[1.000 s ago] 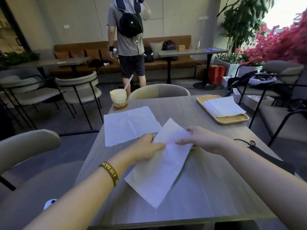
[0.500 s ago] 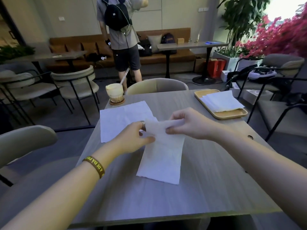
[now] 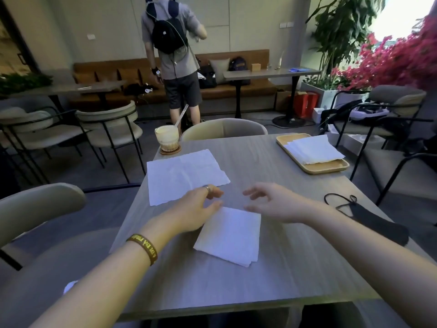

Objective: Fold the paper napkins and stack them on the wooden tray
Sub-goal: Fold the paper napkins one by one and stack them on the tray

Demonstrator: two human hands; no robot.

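Observation:
A folded white napkin (image 3: 230,235) lies flat on the grey wooden table (image 3: 272,275), in front of me. My left hand (image 3: 196,209) hovers at its far left corner with fingers apart, holding nothing. My right hand (image 3: 272,204) hovers over its far right corner, fingers spread, also holding nothing. An unfolded napkin (image 3: 182,175) lies flat farther back on the left. The wooden tray (image 3: 331,166) sits at the far right of the table with a stack of folded napkins (image 3: 312,149) on it.
A glass drink with a straw (image 3: 166,138) stands on a coaster at the far left corner. A black mask with cords (image 3: 369,218) lies at the right edge. Chairs ring the table. A person with a backpack (image 3: 175,55) stands beyond.
The napkin held up by both hands has been folded over and now lies flat on the table. Both hands have let go of it and opened.

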